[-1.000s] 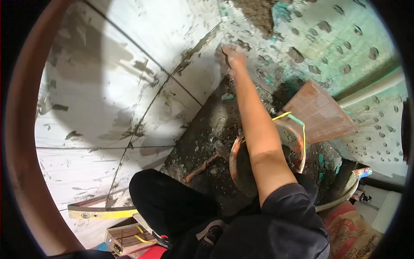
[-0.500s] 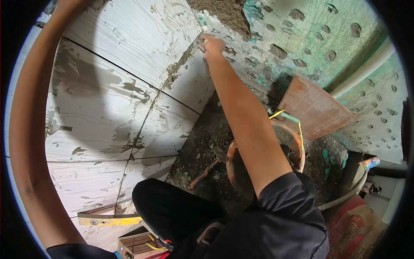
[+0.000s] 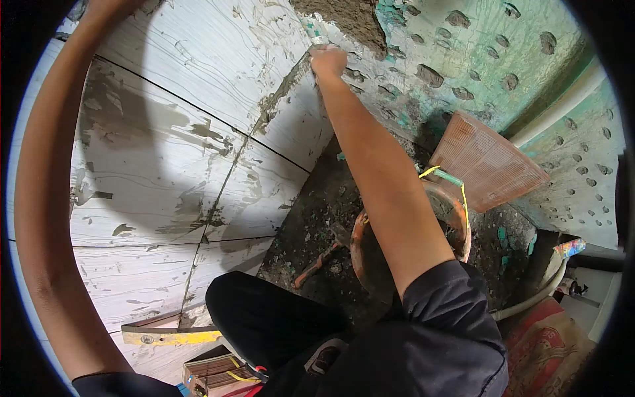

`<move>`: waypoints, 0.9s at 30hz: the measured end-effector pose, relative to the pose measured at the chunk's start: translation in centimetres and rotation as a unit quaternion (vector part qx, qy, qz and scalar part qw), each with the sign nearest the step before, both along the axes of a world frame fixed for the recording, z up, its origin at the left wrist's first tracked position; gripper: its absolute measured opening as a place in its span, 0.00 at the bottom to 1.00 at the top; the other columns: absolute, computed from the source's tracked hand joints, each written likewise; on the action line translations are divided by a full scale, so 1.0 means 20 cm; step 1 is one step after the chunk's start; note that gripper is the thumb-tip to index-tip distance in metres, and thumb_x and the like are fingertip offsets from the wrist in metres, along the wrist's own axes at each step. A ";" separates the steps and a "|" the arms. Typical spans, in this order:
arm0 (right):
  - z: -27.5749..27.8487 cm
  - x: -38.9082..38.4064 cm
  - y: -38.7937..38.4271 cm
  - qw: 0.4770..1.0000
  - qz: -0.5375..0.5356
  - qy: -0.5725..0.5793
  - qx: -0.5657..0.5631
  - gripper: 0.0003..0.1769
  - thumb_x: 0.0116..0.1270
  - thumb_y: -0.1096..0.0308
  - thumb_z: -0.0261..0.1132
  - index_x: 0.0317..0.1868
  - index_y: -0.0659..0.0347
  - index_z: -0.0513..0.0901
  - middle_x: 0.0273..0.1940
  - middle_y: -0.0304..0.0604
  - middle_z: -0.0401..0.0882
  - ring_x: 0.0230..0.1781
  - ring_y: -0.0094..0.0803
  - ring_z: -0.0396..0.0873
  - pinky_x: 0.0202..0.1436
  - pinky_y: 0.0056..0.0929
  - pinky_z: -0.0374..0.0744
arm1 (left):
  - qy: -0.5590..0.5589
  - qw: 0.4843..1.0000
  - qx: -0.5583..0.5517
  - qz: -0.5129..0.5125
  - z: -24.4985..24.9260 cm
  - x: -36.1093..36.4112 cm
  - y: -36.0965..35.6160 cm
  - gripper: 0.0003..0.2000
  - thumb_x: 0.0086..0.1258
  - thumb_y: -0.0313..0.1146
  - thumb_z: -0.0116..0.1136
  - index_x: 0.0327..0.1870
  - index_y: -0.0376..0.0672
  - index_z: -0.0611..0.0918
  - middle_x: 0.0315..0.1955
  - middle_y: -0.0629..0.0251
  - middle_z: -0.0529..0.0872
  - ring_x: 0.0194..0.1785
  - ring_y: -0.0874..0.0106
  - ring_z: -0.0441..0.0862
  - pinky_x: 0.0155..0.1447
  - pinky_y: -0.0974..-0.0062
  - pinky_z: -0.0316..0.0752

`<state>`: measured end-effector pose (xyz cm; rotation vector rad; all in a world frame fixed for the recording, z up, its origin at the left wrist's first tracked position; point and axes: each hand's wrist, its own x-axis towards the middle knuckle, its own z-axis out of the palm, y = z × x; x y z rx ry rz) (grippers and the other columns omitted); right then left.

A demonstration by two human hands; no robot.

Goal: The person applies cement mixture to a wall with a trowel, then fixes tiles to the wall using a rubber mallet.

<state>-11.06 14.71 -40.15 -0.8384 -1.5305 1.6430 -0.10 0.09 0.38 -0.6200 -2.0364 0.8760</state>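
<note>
My right hand (image 3: 329, 61) is up at the top end of a mortar-smeared seam, at the edge of the white wood-grain tiles (image 3: 192, 126) on the wall. Its fingers are curled closed against the tile edge, and whatever they may hold is hidden. At the upper left, my left hand (image 3: 114, 6) reaches the frame's edge beside the tiles. Its fingers lie out of view, so their state does not show. Grey mortar smears mark several tiles. Bare rough mortar (image 3: 347, 20) shows just above my right hand.
Below my right arm stands an orange bucket (image 3: 358, 255) with a green-and-yellow handle. A hammer (image 3: 316, 266) lies on the debris-strewn floor. A reddish ribbed panel (image 3: 486, 162) leans on the pitted green wall (image 3: 489, 86). A yellow level (image 3: 173, 337) and a sack (image 3: 546, 344) are nearer.
My right hand has shifted slightly upward along the tile edge, its fingers more tucked in. My left arm has stayed in place. The view has moved a little.
</note>
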 end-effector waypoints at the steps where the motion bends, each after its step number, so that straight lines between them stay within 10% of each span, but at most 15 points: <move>1: 0.01 0.05 -0.02 1.000 0.001 -0.004 0.006 0.10 0.50 0.62 0.65 0.27 0.59 0.86 0.26 0.54 0.82 0.29 0.46 0.82 0.37 0.37 0.79 | -0.003 1.000 -0.001 -0.003 0.00 0.00 0.00 0.39 0.44 0.74 0.56 0.22 0.35 0.80 0.18 0.53 0.78 0.25 0.61 0.77 0.31 0.62 0.73; 10: 0.06 0.26 -0.07 0.994 0.026 0.108 -0.021 0.17 0.51 0.67 0.68 0.41 0.67 0.83 0.28 0.48 0.84 0.27 0.30 0.80 0.34 0.26 0.76 | -0.020 0.999 0.031 0.032 0.01 -0.03 0.01 0.38 0.45 0.73 0.56 0.24 0.35 0.81 0.19 0.54 0.79 0.25 0.62 0.77 0.31 0.63 0.73; 14: 0.04 0.38 -0.12 0.986 -0.019 0.092 0.139 0.25 0.47 0.60 0.71 0.45 0.67 0.81 0.31 0.53 0.81 0.35 0.44 0.80 0.42 0.36 0.76 | -0.004 1.000 -0.006 -0.019 -0.02 0.00 -0.01 0.37 0.46 0.71 0.58 0.26 0.34 0.81 0.21 0.53 0.79 0.28 0.63 0.78 0.33 0.63 0.74; 20: 0.04 0.48 -0.42 0.980 0.035 0.102 0.169 0.42 0.47 0.53 0.73 0.59 0.69 0.70 0.57 0.62 0.69 0.57 0.51 0.69 0.57 0.39 0.70 | -0.045 0.998 0.013 0.041 0.04 -0.01 0.02 0.35 0.49 0.69 0.58 0.28 0.35 0.83 0.25 0.50 0.83 0.32 0.57 0.82 0.35 0.62 0.76; 27: 0.10 0.56 -0.54 0.973 0.131 0.093 0.169 0.53 0.45 0.49 0.74 0.67 0.67 0.61 0.64 0.67 0.58 0.66 0.57 0.56 0.68 0.45 0.58 | -0.045 0.995 -0.091 -0.013 0.10 -0.09 0.01 0.36 0.50 0.72 0.53 0.30 0.39 0.84 0.24 0.50 0.84 0.32 0.55 0.83 0.37 0.62 0.78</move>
